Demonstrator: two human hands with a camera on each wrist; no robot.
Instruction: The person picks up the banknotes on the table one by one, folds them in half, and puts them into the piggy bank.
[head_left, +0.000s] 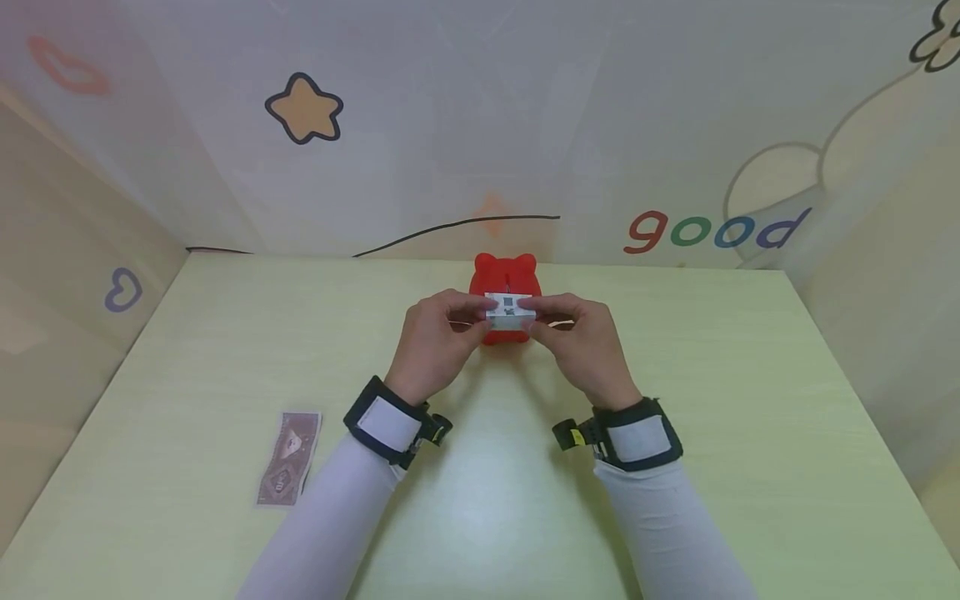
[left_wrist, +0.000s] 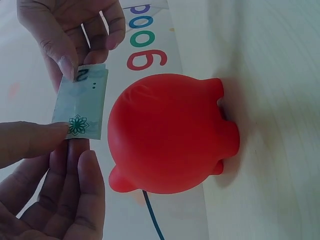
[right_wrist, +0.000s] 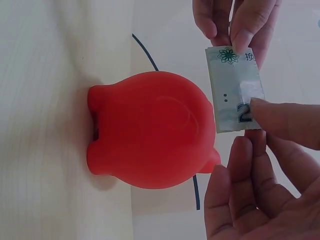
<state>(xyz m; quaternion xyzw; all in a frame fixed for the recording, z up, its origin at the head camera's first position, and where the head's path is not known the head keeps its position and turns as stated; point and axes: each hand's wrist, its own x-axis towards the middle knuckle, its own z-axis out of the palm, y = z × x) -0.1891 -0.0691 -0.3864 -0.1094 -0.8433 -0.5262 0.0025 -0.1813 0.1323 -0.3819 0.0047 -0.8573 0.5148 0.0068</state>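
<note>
A folded pale-green banknote (head_left: pixel 510 321) is held up by both hands over a red piggy bank (head_left: pixel 491 271) near the table's back edge. My left hand (head_left: pixel 431 342) pinches one end of the note between thumb and fingers. The other end is pinched by my right hand (head_left: pixel 588 346). In the left wrist view, the banknote (left_wrist: pixel 80 102) sits just above the rounded back of the piggy bank (left_wrist: pixel 170 132). A printed 2 shows on the banknote (right_wrist: pixel 235 90) in the right wrist view. From the wrist views I cannot tell whether note and bank touch.
Another banknote (head_left: pixel 288 458), brownish, lies on the table (head_left: pixel 712 400) left of my left forearm. Behind the table stands a wall (head_left: pixel 465 125) printed with a star and the word "good". Both wrists wear black straps with small cameras.
</note>
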